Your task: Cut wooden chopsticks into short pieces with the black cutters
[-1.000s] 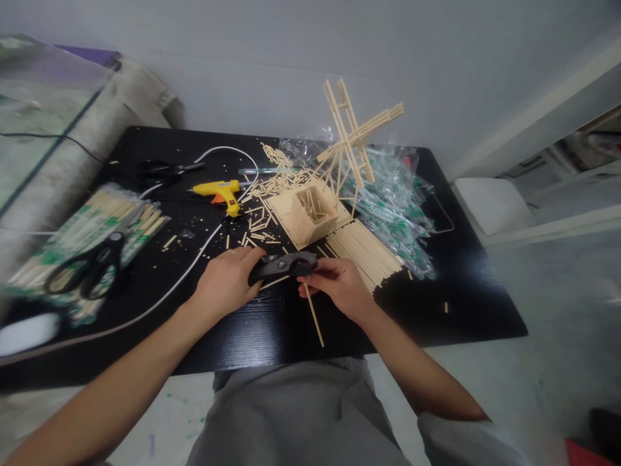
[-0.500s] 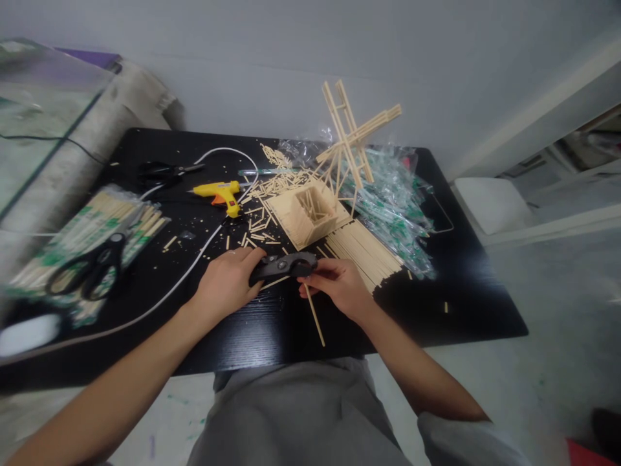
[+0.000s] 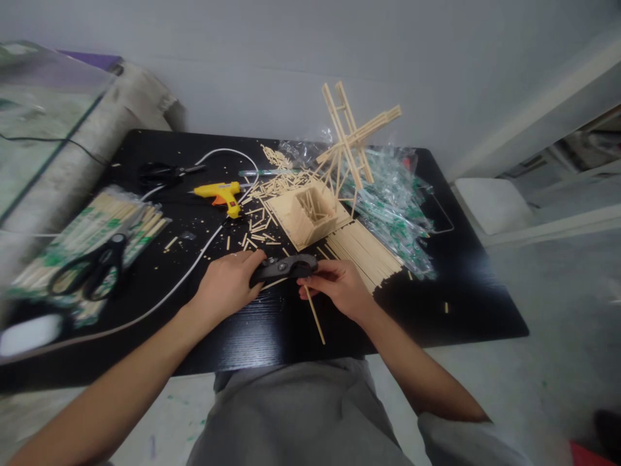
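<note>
My left hand (image 3: 229, 279) is closed around the handle of a black hand cutter (image 3: 282, 266), whose head points right. My right hand (image 3: 342, 285) pinches a thin wooden stick (image 3: 316, 317) near its upper end, by the cutter's jaws. The stick slants down over the table. Whether the blades touch it I cannot tell. Just beyond the hands stands a house-like stick model (image 3: 315, 217) with an open-topped box on a flat base. Behind it rises a cross of stick-built blades (image 3: 347, 139). A row of long sticks (image 3: 366, 252) lies right of the model.
A yellow glue gun (image 3: 220, 194) with a white cord lies left of the model. Black-handled scissors (image 3: 97, 265) rest on packed sticks (image 3: 53, 252). Another dark tool (image 3: 167, 171) lies behind. Cut stick pieces (image 3: 259, 226) are scattered about. Green-white plastic wrappers (image 3: 392, 200) pile up at right.
Both hands stay almost in place. The cutter's head looks slightly turned, its curved jaw showing more clearly beside the stick's upper end.
</note>
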A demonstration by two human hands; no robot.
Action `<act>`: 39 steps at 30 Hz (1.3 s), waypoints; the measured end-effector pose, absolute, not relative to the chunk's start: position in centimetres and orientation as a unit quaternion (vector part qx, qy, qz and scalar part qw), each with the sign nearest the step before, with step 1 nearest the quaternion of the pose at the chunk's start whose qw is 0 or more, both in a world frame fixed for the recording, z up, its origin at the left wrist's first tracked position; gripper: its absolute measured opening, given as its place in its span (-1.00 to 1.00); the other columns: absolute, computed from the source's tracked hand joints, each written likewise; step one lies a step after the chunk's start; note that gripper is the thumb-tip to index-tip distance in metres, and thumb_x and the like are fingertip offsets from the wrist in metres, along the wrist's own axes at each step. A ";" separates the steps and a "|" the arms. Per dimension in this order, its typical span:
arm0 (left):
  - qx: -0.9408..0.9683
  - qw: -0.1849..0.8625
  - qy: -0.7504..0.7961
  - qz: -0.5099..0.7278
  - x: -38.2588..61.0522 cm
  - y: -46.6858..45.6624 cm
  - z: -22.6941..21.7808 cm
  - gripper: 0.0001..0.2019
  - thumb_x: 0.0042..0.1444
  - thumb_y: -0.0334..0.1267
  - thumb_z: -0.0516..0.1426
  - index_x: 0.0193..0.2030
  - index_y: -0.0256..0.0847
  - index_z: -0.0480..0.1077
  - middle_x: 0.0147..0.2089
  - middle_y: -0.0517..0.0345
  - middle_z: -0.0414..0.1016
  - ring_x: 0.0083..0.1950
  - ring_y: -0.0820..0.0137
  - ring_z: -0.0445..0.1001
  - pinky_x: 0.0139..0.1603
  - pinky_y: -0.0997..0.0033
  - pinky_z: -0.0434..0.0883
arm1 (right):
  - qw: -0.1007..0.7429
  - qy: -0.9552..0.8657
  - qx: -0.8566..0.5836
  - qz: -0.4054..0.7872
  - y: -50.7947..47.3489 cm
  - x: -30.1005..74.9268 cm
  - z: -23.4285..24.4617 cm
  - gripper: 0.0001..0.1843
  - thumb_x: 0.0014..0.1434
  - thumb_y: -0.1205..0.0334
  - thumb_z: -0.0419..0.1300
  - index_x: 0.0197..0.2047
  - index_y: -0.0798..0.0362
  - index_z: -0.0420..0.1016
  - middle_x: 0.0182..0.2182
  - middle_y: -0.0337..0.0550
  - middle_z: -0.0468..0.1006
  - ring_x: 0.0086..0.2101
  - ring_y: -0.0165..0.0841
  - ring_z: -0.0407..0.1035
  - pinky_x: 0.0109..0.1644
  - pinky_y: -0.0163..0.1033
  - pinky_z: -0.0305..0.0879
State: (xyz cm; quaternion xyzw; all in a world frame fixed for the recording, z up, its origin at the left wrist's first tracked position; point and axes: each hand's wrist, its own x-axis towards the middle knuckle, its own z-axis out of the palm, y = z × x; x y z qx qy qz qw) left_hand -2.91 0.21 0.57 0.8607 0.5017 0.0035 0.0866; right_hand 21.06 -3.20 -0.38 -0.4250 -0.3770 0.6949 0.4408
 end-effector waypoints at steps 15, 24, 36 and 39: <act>0.861 0.094 0.499 0.025 -2.9 0.2 0.5 -0.74 0.12 -0.34 0.16 -0.03 -0.20 0.46 -0.13 -0.07 0.61 -0.10 0.06 0.61 -0.08 0.17 0.50 | 0.441 -0.377 -0.420 0.698 -3.2 21.1 -0.4 -0.73 -0.05 0.10 0.58 -0.36 0.07 0.71 -0.42 -0.18 0.71 -0.47 -0.35 0.61 -0.29 -0.18 0.67; 0.865 0.081 0.494 0.033 -2.9 0.2 0.5 -0.68 0.13 -0.32 0.16 0.05 -0.20 0.45 -0.02 -0.10 0.61 -0.02 0.05 0.60 0.03 0.13 0.51 | 0.438 -0.382 -0.427 0.693 -3.1 21.1 -0.3 -0.71 -0.06 0.08 0.58 -0.37 0.08 0.71 -0.45 -0.18 0.69 -0.48 -0.35 0.61 -0.29 -0.18 0.67; 0.868 0.078 0.488 0.046 -3.1 0.1 0.4 -0.66 0.11 -0.35 0.16 0.06 -0.21 0.44 -0.01 -0.12 0.60 -0.01 0.05 0.60 0.05 0.11 0.51 | 0.435 -0.390 -0.434 0.686 -3.1 21.2 -0.4 -0.69 -0.07 0.05 0.59 -0.38 0.09 0.69 -0.48 -0.20 0.68 -0.48 -0.35 0.61 -0.29 -0.19 0.67; 0.866 0.082 0.492 0.037 -3.0 0.2 0.5 -0.66 0.10 -0.36 0.16 0.05 -0.20 0.44 -0.01 -0.11 0.60 -0.01 0.05 0.60 0.04 0.12 0.51 | 0.433 -0.394 -0.439 0.682 -3.2 21.2 -0.3 -0.69 -0.08 0.05 0.59 -0.38 0.08 0.70 -0.49 -0.22 0.66 -0.48 -0.35 0.60 -0.30 -0.20 0.67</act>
